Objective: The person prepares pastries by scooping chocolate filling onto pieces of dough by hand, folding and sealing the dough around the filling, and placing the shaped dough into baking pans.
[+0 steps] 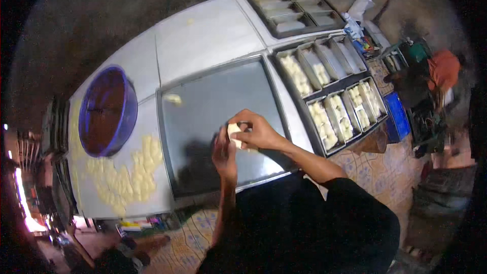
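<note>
Above a large grey metal tray (203, 106) my two hands meet around a small pale piece of dough (234, 132). My right hand (258, 133) pinches it between thumb and fingers. My left hand (223, 153) is upright against its left side, fingers curled toward it and partly hidden. Another dough piece (173, 99) lies alone near the tray's far left corner. Many more dough pieces (134, 180) lie spread on the white tabletop left of the tray.
A purple basin (133, 106) stands on the table at the left. To the right, a block of loaf pans (315, 95) holds rows of dough pieces in several compartments. Behind it sits another pan set (279, 34). A blue crate (397, 115) is beyond the table's right edge.
</note>
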Motion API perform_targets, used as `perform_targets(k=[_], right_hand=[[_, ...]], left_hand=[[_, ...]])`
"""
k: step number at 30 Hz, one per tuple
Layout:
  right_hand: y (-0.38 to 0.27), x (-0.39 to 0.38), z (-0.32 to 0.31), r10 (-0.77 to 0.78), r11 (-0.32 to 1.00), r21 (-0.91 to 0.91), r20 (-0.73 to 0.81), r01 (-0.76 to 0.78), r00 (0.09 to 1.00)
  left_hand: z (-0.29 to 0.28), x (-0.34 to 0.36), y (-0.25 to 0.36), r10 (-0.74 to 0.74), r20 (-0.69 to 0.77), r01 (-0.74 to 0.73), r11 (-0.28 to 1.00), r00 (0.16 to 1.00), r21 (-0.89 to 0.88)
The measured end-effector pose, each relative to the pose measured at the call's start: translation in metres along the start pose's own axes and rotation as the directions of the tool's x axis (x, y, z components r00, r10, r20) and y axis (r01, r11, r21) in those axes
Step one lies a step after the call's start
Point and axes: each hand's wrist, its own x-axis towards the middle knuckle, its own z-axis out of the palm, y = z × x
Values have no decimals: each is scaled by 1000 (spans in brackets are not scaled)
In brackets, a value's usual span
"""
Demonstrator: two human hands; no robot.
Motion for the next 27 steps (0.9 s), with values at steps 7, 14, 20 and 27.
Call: perform_targets(k=[7,14,20,27], right_hand=[[17,7,54,-121,991,-78,-173,108,977],[6,34,130,-439,875,-140,169,463,882],[-4,67,170,108,830,494,309,-257,945],[26,64,183,45,899,434,36,-56,998]], left_hand=[[-16,-6,10,-374,-300,318,922,878,-220],[-89,2,14,-703,209,357,68,679,-932],[-171,49,20,-7,344,338,-168,939,-926],[-332,253,-88,-296,-205,341,909,933,240]])
